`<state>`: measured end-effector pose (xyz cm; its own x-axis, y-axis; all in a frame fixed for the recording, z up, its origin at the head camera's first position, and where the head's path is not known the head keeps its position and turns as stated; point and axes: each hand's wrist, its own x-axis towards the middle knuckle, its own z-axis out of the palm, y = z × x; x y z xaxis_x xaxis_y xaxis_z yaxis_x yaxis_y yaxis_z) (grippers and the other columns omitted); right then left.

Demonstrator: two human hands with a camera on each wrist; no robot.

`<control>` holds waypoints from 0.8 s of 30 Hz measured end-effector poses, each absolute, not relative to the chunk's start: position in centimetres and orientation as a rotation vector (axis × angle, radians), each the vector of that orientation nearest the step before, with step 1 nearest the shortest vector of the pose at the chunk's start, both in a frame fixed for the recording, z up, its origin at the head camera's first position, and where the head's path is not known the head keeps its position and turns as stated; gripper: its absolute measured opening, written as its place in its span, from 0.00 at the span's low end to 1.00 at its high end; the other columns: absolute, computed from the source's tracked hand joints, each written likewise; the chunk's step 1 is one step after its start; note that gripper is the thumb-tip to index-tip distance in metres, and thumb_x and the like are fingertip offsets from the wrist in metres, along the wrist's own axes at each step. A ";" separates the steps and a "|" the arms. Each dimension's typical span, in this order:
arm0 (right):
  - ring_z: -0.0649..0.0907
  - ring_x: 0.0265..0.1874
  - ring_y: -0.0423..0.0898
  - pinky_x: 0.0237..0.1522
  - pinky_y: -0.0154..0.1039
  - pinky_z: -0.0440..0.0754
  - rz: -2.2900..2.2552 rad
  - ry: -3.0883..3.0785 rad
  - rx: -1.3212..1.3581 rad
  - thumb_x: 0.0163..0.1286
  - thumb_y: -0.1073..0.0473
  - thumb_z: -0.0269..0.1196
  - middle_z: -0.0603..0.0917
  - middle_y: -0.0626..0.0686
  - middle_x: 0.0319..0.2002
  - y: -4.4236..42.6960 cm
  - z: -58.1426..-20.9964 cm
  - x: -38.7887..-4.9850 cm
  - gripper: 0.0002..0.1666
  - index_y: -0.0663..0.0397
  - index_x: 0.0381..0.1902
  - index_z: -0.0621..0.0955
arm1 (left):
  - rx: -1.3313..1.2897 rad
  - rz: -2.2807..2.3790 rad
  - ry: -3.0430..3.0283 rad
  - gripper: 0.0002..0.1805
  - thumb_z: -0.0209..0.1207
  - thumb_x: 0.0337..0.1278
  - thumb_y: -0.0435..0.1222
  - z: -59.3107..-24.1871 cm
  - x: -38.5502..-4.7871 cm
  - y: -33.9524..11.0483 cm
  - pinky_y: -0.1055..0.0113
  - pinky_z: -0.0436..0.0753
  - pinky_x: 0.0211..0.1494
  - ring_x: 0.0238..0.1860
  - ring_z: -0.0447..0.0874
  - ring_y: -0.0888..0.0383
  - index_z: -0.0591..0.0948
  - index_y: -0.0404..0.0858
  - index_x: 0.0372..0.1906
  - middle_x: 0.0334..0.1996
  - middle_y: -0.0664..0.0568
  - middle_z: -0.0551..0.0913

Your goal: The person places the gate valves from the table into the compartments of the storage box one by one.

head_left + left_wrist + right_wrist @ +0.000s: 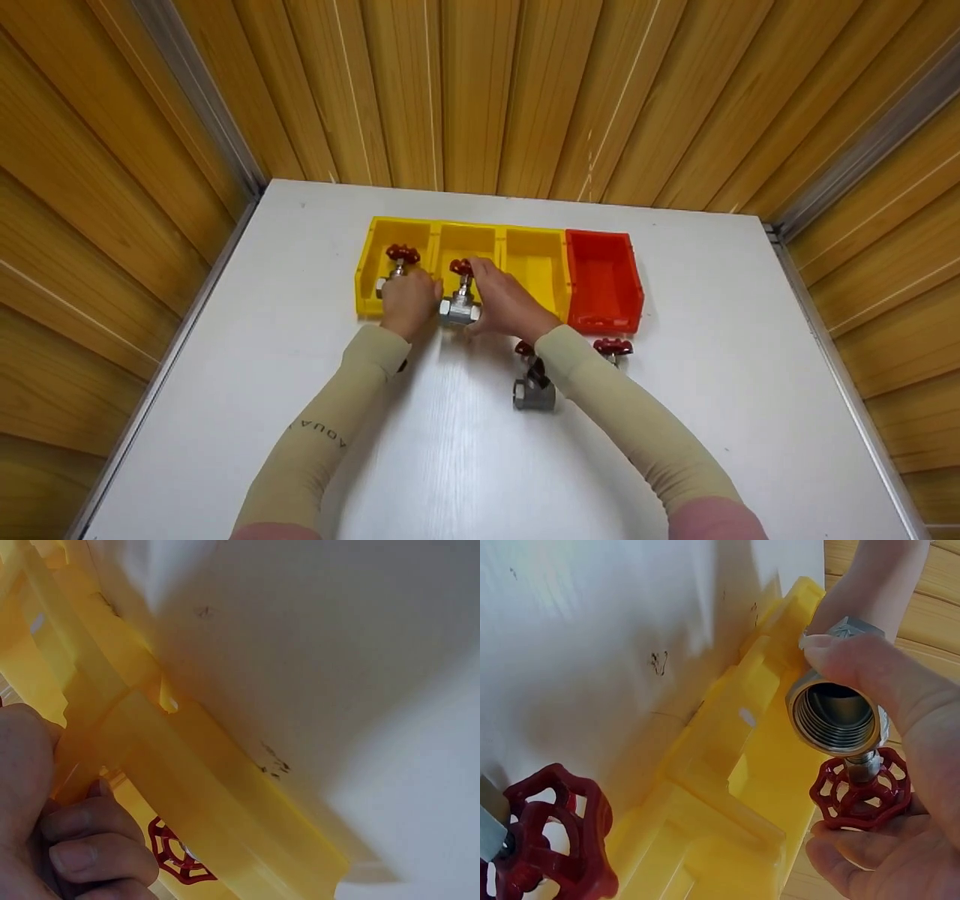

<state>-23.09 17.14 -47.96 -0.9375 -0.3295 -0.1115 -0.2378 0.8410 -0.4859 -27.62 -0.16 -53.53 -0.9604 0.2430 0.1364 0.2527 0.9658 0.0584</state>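
My right hand (514, 300) holds a metal valve (459, 311) with a red handwheel over the second yellow bin from the left. In the right wrist view the thumb lies on the valve body (834, 718) and the fingers are by its handwheel (861, 791). At the front of the leftmost yellow bin (363, 281), my left hand (411, 300) grips the bin's wall; in the left wrist view its fingers (97, 840) curl at the yellow plastic (187, 772). Another valve with a red handwheel (403, 253) lies in that leftmost bin, partly hidden by the left hand.
A third yellow bin (534, 264) and a red bin (604, 281) complete the row. On the white table (442, 450), a valve (534, 394) lies near the right forearm, and another red handwheel (613, 346) shows beyond the sleeve. Wood-patterned walls (480, 97) surround the table.
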 end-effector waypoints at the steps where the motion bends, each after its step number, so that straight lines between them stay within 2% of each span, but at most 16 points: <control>1: 0.72 0.62 0.50 0.68 0.44 0.68 -0.708 2.834 -0.445 0.42 0.48 0.80 0.65 0.55 0.68 17.2 -48.0 -23.1 0.71 0.53 0.75 0.49 | -0.380 -0.110 -2.976 0.28 0.49 0.69 0.51 -53.6 -27.6 -0.2 0.64 0.55 0.15 0.13 0.62 0.56 0.66 0.40 0.14 0.11 0.52 0.62; 8: 0.74 0.59 0.49 0.67 0.43 0.69 -0.716 2.839 -0.452 0.42 0.50 0.80 0.67 0.54 0.65 17.4 -48.0 -23.5 0.68 0.52 0.73 0.52 | -0.387 -0.089 -2.966 0.30 0.48 0.70 0.51 -53.7 -27.6 -0.2 0.65 0.50 0.15 0.12 0.55 0.59 0.61 0.42 0.12 0.09 0.55 0.56; 15: 0.72 0.62 0.48 0.68 0.44 0.68 -0.758 2.796 -0.414 0.44 0.51 0.79 0.65 0.53 0.67 17.6 -48.2 -23.9 0.66 0.48 0.74 0.51 | -0.382 -0.075 -2.996 0.29 0.46 0.70 0.51 -53.6 -27.7 -0.1 0.64 0.53 0.16 0.13 0.59 0.57 0.64 0.41 0.14 0.11 0.53 0.60; 24: 0.72 0.60 0.43 0.67 0.43 0.69 -0.747 2.787 -0.381 0.51 0.53 0.75 0.68 0.47 0.62 17.6 -48.2 -24.6 0.56 0.43 0.71 0.55 | -0.374 -0.069 -3.028 0.27 0.45 0.71 0.53 -53.6 -27.7 -0.2 0.65 0.57 0.16 0.15 0.63 0.56 0.70 0.39 0.18 0.14 0.51 0.65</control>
<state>-24.61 17.55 -48.21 -0.9396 -0.3063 -0.1529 -0.1887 0.8360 -0.5152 -27.66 -0.18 -53.63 -0.9659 0.2409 0.0946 0.2450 0.9689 0.0336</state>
